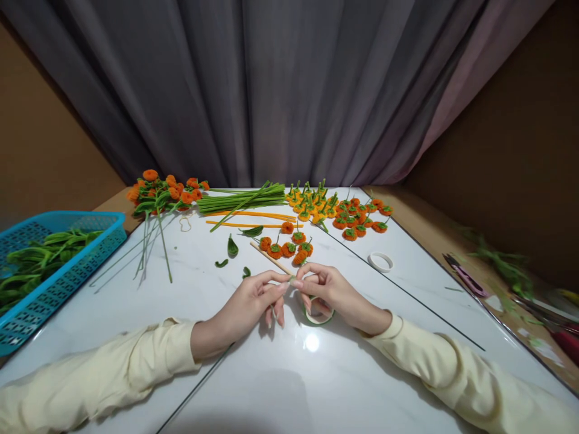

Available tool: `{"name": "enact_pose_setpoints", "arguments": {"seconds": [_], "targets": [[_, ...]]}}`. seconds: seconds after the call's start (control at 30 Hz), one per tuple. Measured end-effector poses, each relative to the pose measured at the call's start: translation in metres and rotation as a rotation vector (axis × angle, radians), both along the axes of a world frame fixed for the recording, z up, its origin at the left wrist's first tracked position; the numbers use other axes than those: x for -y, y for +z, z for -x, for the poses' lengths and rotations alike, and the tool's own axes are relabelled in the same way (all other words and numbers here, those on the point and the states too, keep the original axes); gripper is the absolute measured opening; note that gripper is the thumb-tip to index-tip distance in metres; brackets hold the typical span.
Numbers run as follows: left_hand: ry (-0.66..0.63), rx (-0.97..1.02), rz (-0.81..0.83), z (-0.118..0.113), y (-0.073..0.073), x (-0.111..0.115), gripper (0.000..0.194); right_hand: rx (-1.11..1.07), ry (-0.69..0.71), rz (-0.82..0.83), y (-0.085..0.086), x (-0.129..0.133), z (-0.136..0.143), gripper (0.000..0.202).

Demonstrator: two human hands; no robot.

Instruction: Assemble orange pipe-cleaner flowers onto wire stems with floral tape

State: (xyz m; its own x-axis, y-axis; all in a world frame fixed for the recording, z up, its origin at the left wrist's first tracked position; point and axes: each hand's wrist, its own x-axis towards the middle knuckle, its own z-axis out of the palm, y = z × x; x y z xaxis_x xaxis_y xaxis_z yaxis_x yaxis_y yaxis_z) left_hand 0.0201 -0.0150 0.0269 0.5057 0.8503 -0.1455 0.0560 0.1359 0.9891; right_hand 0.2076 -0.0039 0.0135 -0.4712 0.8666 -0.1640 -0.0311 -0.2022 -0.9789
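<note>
My left hand [253, 299] and my right hand [330, 294] meet above the table, thumbs and forefingers pinched together. Between their fingertips is a small bit of pale green floral tape [292, 280], mostly hidden. A green-edged tape roll [320, 319] shows under my right hand's fingers; whether it hangs or rests on the table I cannot tell. One end of a thin wooden stick [270, 258] reaches my left fingertips. Just beyond lie several orange fuzzy flower heads [288, 249] with green bases. Small green leaves [232, 246] are scattered to their left.
A blue basket [63, 289] of green leaves stands at the left. Finished orange flowers [169, 191], green stems [244, 200], yellow flower heads [312, 204] and more orange heads [359, 217] line the back. A white tape ring [380, 261] and scissors [465, 276] are at the right.
</note>
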Motion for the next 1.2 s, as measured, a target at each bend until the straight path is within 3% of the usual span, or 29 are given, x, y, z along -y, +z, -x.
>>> {"name": "enact_pose_setpoints", "arguments": {"seconds": [0.23, 0.47, 0.7, 1.2], "targets": [[0.038, 0.063, 0.146, 0.000, 0.002, 0.004, 0.036, -0.004, -0.025, 0.000, 0.003, 0.002, 0.002, 0.033], [0.052, 0.029, 0.033, 0.000, 0.004, 0.005, 0.032, -0.018, -0.018, 0.012, 0.005, 0.004, 0.004, 0.032], [0.032, 0.080, 0.045, -0.001, 0.000, 0.005, 0.033, -0.047, -0.002, 0.012, 0.005, 0.003, 0.004, 0.031], [0.093, -0.078, -0.251, 0.003, -0.009, 0.003, 0.033, -0.119, -0.001, 0.092, 0.012, 0.006, 0.004, 0.029]]}}
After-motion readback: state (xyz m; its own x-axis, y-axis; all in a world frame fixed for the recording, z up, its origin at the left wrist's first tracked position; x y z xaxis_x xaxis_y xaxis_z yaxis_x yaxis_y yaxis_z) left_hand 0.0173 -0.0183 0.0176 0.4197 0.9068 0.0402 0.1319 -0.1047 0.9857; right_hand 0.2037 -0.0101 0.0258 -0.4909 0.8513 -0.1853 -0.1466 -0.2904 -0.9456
